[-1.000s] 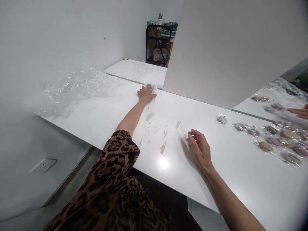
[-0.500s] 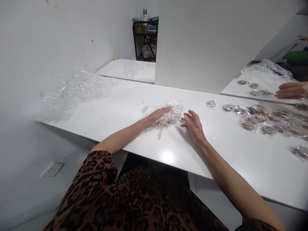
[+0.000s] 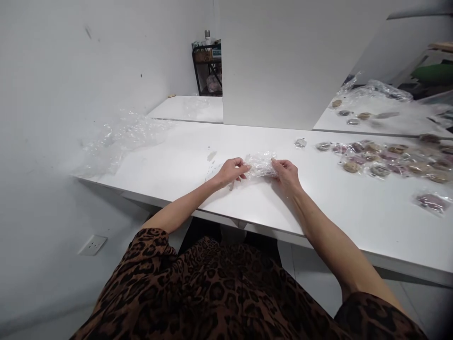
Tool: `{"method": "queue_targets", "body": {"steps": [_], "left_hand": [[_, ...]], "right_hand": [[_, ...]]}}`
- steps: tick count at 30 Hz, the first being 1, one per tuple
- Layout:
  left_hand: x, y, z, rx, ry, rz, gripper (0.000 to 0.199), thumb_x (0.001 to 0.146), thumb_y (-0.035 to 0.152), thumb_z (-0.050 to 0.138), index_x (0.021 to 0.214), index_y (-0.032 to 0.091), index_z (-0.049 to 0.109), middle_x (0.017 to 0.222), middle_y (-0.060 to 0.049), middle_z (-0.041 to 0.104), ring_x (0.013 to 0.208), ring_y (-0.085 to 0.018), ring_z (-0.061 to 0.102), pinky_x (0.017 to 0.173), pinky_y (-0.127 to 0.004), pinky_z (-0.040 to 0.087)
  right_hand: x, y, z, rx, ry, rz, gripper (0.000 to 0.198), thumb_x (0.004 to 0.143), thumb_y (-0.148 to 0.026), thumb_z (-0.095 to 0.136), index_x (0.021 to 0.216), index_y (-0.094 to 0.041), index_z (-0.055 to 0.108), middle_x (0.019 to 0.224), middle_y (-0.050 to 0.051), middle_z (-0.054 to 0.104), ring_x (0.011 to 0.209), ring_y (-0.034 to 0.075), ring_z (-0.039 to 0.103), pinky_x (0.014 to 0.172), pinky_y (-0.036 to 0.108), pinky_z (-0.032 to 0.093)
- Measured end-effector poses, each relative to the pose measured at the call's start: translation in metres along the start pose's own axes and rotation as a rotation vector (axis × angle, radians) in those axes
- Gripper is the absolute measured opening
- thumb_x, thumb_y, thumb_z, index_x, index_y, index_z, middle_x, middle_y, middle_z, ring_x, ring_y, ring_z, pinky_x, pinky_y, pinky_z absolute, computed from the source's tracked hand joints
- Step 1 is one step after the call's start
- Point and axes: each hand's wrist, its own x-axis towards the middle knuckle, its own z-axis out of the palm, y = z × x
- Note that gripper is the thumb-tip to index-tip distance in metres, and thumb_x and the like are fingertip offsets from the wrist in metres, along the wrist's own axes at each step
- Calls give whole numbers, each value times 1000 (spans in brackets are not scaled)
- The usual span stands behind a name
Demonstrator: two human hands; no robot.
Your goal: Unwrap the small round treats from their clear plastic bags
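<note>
The clear plastic packet (image 3: 262,165) sits over the white table (image 3: 177,160), pinched at one end by the left hand (image 3: 229,172); the right hand (image 3: 288,175), apart from it a moment ago, now grips the other, giving two-handed control. Wrapped discs (image 3: 352,167) lie rightward.

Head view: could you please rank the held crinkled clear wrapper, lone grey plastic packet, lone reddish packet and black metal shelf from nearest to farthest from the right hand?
1. Crinkled clear wrapper, in the right hand.
2. Lone grey plastic packet, just beyond.
3. Lone reddish packet, off right.
4. Black metal shelf, far background.
</note>
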Motion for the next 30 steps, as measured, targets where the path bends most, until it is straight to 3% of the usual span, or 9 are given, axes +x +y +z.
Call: {"method": "queue_targets", "body": {"steps": [3,7,10,15,19,21,25,27,30], "left_hand": [[4,16,5,-68,81,82,46,85,46,80,69,17,49,69,3,55,63,-6,55,56,-18,43],[12,41,15,-149,123,66,44,91,44,74,68,17,47,66,4,53,58,-6,51,53,-18,39],[17,54,29,-169,103,64,47,90,52,75,72,17,49,68,3,56,59,-6,54,57,-19,42],[21,53,40,-114,-18,206,43,89,59,71,96,17,63,114,-9,69,103,-18,68,95,-34,52],[14,28,31,155,30,239,57,71,43,88,118,20,67,142,-15,60,140,-33,50,116,-45,40],[6,14,28,179,-30,197,64,64,37,91,121,19,67,137,-16,63,134,-34,54,112,-45,43],[-5,-3,28,85,-77,95,50,69,22,84,117,18,67,94,-5,66,82,-18,62,80,-32,53],[-5,-4,27,-18,81,57,42,72,12,77,112,18,65,83,1,59,67,-11,54,68,-26,50],[0,0,19,-363,398,83,42,76,5,70,114,21,59,92,1,60,70,-8,58,72,-22,51]], "right_hand": [[-2,1,0,-88,-65,8,61,53,-64,94,78,-20,59,69,-1,59,60,11,52,47,24,43],[-15,-3,0,-264,-181,-386,56,78,-72,74,108,-25,66,110,4,68,93,17,63,70,29,54],[-22,-5,3,-404,-250,-561,67,74,-70,79,124,-28,64,135,6,64,116,23,60,87,36,54],[-20,-8,8,-124,-169,-421,57,73,-75,77,88,-21,68,91,5,73,83,19,65,75,34,54],[-25,-19,8,183,-222,-267,48,72,-65,84,88,-23,66,91,4,74,86,19,70,73,31,57],[-30,-25,7,260,-252,-200,44,74,-60,84,89,-23,64,95,3,74,88,18,72,71,29,58],[-29,-28,3,314,-244,-156,38,82,-57,78,90,-24,63,104,3,74,91,16,71,69,27,59],[-22,-27,-2,338,-203,-175,35,85,-57,75,91,-24,64,105,3,74,94,16,71,74,28,60],[-9,-25,-10,441,-92,-201,27,86,-49,76,88,-25,64,96,0,73,91,14,70,78,29,61]]}}
